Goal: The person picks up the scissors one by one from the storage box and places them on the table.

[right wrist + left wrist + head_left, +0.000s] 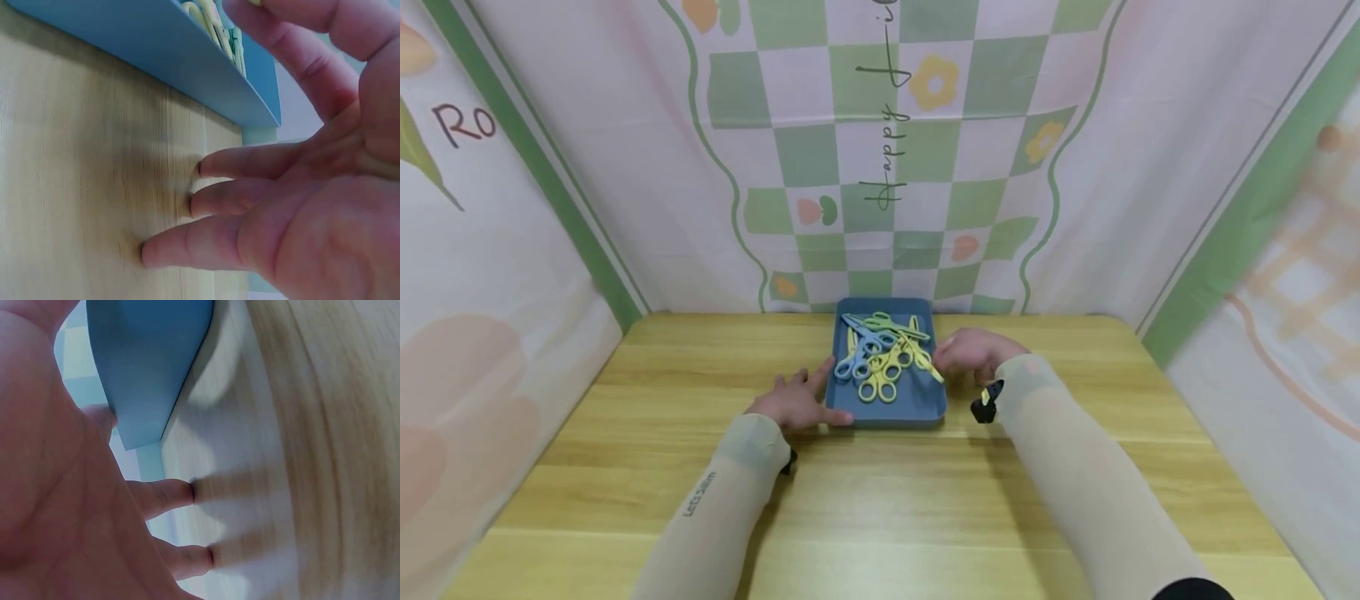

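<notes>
A blue tray [917,408] holds a heap of small scissors with blue, green and yellow parts. At the tray's left side is my left hand [793,404], fingers spread; its thumb rests at the near left corner and its index fingertip touches the wall. My right hand [973,354] is at the right rim, where thumb and index finger pinch a yellow bit of the yellow scissors [928,364]. In the right wrist view, the other three fingers [231,197] extend down to the table outside the tray. Blue scissors [853,354] lie in the heap's left part.
The wooden table [880,517] extends around the tray. Behind its far edge hangs a printed cloth [895,150] with green checks, and more cloth rises on both sides. The tray stands close to that far edge.
</notes>
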Action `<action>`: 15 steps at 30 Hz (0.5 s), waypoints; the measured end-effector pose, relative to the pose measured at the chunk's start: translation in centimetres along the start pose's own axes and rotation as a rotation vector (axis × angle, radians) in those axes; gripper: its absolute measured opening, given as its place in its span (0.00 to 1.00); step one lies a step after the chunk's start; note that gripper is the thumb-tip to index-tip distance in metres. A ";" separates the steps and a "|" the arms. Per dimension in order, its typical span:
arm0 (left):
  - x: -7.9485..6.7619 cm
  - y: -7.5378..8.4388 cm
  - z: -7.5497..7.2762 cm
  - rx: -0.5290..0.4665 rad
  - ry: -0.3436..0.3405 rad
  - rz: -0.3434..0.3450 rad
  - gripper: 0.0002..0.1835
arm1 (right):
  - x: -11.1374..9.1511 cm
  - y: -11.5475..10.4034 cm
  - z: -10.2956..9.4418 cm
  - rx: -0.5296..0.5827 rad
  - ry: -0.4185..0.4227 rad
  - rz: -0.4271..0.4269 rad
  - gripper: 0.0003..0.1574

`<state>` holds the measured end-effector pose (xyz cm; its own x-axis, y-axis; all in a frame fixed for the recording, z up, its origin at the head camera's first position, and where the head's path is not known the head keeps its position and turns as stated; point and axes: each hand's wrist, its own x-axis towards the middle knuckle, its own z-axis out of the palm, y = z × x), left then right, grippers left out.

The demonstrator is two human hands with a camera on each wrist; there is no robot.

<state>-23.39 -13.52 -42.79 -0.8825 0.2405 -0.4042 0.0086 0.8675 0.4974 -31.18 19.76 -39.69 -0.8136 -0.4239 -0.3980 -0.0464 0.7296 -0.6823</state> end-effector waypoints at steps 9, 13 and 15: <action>-0.2 0.0 -0.1 0.005 0.010 0.009 0.60 | -1.1 1.0 -0.3 0.122 -0.013 0.029 0.18; -0.3 0.0 -0.1 0.004 0.010 0.006 0.60 | -1.4 1.6 -0.3 0.173 -0.009 0.016 0.13; -0.3 0.0 -0.1 0.001 0.007 0.004 0.60 | -1.6 2.1 -0.3 0.198 0.000 0.007 0.11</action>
<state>-23.14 -13.67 -42.58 -0.8856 0.2408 -0.3971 0.0123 0.8670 0.4982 -30.17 22.13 -40.24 -0.8134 -0.4192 -0.4033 0.0741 0.6130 -0.7866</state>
